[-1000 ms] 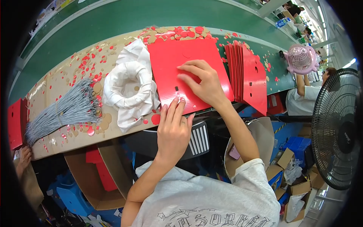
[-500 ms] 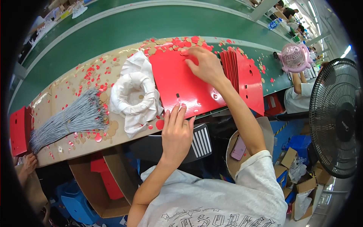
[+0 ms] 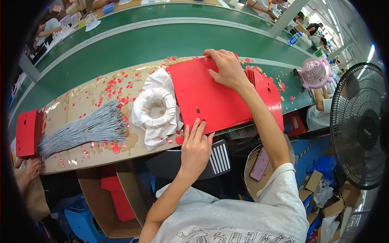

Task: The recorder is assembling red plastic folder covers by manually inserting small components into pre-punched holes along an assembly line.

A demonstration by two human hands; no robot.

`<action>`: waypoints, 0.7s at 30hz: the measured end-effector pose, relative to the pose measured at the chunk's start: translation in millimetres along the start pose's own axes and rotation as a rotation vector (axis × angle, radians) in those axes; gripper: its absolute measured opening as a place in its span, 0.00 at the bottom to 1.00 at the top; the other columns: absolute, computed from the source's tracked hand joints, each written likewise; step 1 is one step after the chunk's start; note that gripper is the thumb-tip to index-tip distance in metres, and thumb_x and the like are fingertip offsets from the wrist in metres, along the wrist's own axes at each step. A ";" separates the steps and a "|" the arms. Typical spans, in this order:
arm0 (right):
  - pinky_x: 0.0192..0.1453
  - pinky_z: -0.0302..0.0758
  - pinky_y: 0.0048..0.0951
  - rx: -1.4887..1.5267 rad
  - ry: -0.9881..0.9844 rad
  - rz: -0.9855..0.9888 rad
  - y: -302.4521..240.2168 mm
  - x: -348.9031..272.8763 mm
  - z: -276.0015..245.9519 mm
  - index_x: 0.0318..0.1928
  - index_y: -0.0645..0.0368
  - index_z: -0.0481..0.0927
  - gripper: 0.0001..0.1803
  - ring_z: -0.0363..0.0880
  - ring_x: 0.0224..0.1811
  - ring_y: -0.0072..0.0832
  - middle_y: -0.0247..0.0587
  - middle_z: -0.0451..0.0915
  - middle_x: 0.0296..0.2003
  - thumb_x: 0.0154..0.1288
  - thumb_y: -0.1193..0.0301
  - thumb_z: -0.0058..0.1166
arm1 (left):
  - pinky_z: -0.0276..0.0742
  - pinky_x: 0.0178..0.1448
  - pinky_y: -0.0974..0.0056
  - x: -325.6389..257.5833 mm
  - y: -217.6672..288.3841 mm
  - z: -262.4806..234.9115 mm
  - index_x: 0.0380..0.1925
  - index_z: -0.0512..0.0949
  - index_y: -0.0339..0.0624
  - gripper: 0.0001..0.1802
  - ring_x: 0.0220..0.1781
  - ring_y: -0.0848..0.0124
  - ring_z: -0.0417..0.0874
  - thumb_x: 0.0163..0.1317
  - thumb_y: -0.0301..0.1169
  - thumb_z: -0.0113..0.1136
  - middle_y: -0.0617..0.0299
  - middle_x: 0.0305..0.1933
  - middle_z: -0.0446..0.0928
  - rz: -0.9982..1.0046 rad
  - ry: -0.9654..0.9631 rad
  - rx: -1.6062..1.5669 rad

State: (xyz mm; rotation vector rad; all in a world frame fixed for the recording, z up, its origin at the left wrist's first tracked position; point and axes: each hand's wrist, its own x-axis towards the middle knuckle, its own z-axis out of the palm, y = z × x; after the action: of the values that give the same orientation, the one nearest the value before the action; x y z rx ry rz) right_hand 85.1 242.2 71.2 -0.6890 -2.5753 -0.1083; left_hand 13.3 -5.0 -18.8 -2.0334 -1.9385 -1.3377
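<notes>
**Both hands flat on a red card sheet**

The left hand [image 3: 196, 148] lies palm down at the near edge of the red card sheet [image 3: 210, 97], fingers straight and slightly spread, gripping nothing. The right hand [image 3: 226, 68] presses on the sheet's far corner, fingers splayed flat. The sheet lies on the cardboard-covered bench [image 3: 81, 154], just beside a white cloth bundle [image 3: 156, 107] and a stack of red sheets [image 3: 269, 91].

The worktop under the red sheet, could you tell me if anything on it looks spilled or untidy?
Yes: small red and tan punched scraps lie scattered over the cardboard worktop, around the white cloth and grey cord bundle.
</notes>
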 end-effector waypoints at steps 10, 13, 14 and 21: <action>0.61 0.76 0.41 -0.039 0.257 -0.205 -22.7 -2.1 -61.6 0.45 0.55 0.81 0.17 0.83 0.51 0.37 0.35 0.86 0.46 0.52 0.75 0.68 | 0.73 0.68 0.42 3.2 7.1 -20.3 0.22 0.79 0.28 0.13 0.64 0.52 0.81 0.63 0.25 0.66 0.46 0.52 0.83 -0.005 0.014 -0.060; 0.63 0.76 0.42 -0.058 0.360 -0.274 -18.3 -5.4 -65.9 0.46 0.54 0.81 0.19 0.83 0.53 0.37 0.35 0.86 0.48 0.52 0.75 0.67 | 0.74 0.67 0.42 2.3 10.8 -23.4 0.22 0.79 0.28 0.13 0.62 0.50 0.81 0.63 0.25 0.66 0.48 0.51 0.83 0.008 0.006 -0.081; 0.63 0.76 0.42 -0.061 0.368 -0.261 -17.6 -5.8 -66.8 0.46 0.54 0.81 0.19 0.83 0.53 0.37 0.35 0.86 0.48 0.52 0.75 0.67 | 0.74 0.66 0.42 2.3 11.2 -24.1 0.22 0.79 0.28 0.13 0.62 0.49 0.82 0.63 0.25 0.66 0.48 0.51 0.83 0.008 0.005 -0.093; 0.51 0.79 0.37 -0.250 0.687 -0.179 14.2 -3.7 -130.4 0.47 0.55 0.85 0.16 0.85 0.45 0.43 0.40 0.87 0.42 0.56 0.72 0.69 | 0.76 0.32 0.61 1.7 32.1 -52.3 0.24 0.77 0.30 0.08 0.28 0.59 0.82 0.59 0.19 0.66 0.54 0.35 0.84 -0.018 -0.001 -0.340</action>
State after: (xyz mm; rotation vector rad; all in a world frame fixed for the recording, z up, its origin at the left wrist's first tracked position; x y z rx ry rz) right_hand 149.7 227.8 184.5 -0.4035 -1.9627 -0.6194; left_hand 11.2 -39.9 31.7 -2.1535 -1.8380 -1.7758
